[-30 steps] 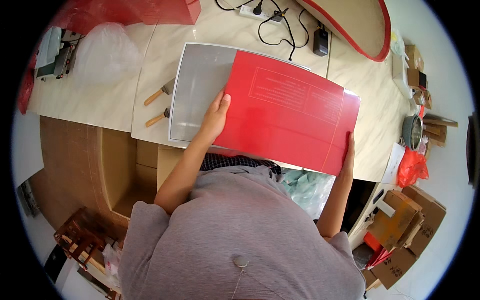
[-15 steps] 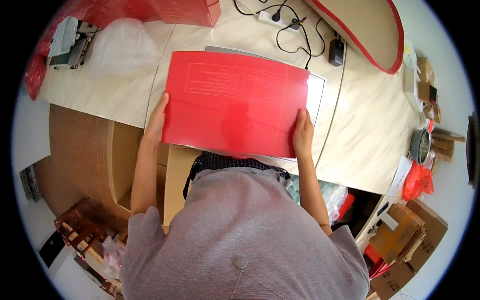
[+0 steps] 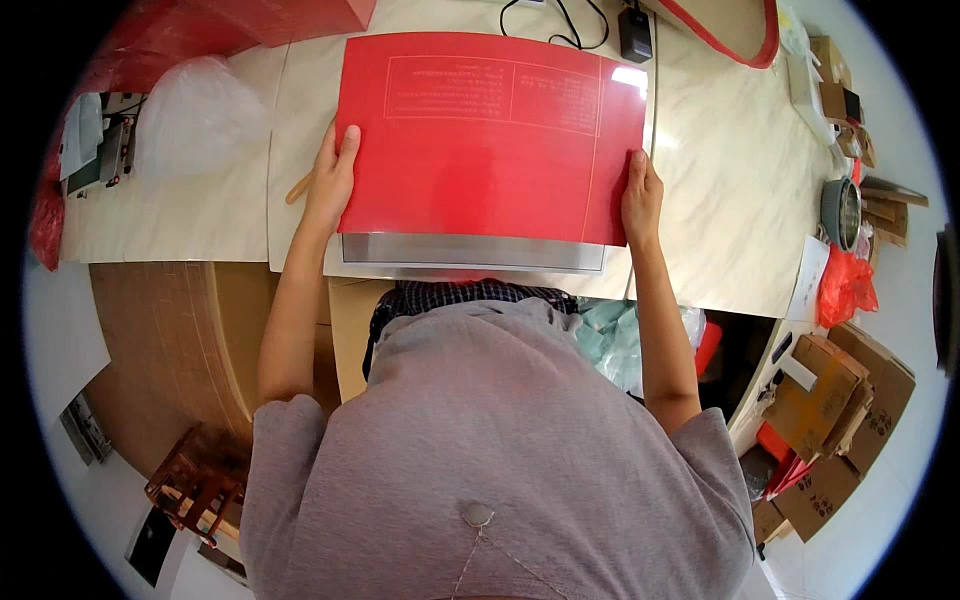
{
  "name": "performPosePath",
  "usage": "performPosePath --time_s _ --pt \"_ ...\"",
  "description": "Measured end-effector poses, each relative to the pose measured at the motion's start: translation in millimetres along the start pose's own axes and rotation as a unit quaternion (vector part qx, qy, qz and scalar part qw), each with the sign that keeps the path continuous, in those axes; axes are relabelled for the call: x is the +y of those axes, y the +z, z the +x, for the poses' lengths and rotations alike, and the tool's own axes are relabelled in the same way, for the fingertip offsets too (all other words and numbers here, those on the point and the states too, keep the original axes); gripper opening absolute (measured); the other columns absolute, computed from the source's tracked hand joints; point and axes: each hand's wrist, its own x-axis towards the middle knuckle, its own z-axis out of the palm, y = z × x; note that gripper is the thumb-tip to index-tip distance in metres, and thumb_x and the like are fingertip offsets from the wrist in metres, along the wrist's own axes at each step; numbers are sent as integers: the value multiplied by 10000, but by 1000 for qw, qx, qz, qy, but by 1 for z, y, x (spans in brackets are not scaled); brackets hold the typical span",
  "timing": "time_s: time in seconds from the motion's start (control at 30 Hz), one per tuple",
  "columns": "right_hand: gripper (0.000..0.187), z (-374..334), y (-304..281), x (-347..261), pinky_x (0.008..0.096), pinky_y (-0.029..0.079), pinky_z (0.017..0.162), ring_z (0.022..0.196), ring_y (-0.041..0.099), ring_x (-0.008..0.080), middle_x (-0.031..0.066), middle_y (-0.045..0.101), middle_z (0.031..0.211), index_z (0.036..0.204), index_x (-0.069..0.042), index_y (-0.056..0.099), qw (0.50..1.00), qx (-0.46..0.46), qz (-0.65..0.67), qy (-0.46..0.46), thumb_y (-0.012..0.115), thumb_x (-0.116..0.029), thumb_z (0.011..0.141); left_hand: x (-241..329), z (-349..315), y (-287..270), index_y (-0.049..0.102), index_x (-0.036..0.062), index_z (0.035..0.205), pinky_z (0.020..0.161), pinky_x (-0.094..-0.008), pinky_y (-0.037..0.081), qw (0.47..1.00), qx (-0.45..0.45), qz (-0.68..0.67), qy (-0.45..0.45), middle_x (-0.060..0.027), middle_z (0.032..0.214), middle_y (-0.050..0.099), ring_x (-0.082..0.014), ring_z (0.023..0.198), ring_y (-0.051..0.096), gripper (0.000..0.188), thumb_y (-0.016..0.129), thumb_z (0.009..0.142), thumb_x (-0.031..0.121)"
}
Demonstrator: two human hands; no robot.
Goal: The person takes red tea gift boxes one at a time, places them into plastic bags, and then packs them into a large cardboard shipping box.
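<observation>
A large glossy red sheet (image 3: pixel 480 170) with fine printed lines and boxes is held level between my two hands. My left hand (image 3: pixel 332 180) grips its left edge, the thumb lying on top. At the right edge my right hand (image 3: pixel 641 197) grips it the same way, thumb up. Under the sheet a flat silver-grey plate with a pale border (image 3: pixel 470 254) lies on the table, only its near strip showing. Beside my left hand a thin tan stick-like piece (image 3: pixel 298 190) sticks out; its other end is hidden.
The pale marbled table (image 3: pixel 735 220) carries a clear plastic bag (image 3: pixel 205 112) at left and a black power adapter (image 3: pixel 634 34) with cables at the far side. A red-rimmed board (image 3: pixel 735 25) stands far right. Cardboard boxes (image 3: pixel 815 395) and a red plastic bag (image 3: pixel 846 285) are at right.
The red sheet has moved away from my body in both hands, and the plate's near strip now shows. The whole view has shifted, with the power strip mostly out of sight.
</observation>
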Motion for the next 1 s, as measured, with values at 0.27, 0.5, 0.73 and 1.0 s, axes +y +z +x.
performPosePath --time_s 0.27,0.5,0.73,1.0 --pt "441 -62 3 -1 301 418 897 1034 561 205 155 618 1117 1240 44 501 995 81 12 -49 356 -298 1003 -28 -43 -9 293 7 1398 1048 -305 280 996 33 -21 84 -117 1374 393 -200 1259 367 516 397 991 307" --pt "447 -76 1 3 304 380 959 1105 511 195 146 553 1220 1292 44 444 996 37 74 -36 358 -285 1003 -44 -56 -20 278 29 1417 1077 -307 236 999 21 -43 2 -114 1435 325 -203 1311 307 556 380 984 362" --pt "478 -100 -4 -13 302 167 1115 1386 202 220 140 259 1483 1411 1 286 981 -64 183 -7 395 -87 954 -41 -92 -27 212 60 1450 1100 -301 200 980 -32 -194 -22 -84 1492 241 -191 1362 243 533 393 967 195" --pt "447 -91 -36 -48 278 269 1073 1315 342 186 123 342 1444 1381 11 349 937 -113 287 162 399 -31 938 23 -102 -26 261 77 1439 1085 -288 255 946 -43 -291 -139 -65 1478 282 -171 1331 316 500 390 958 126"
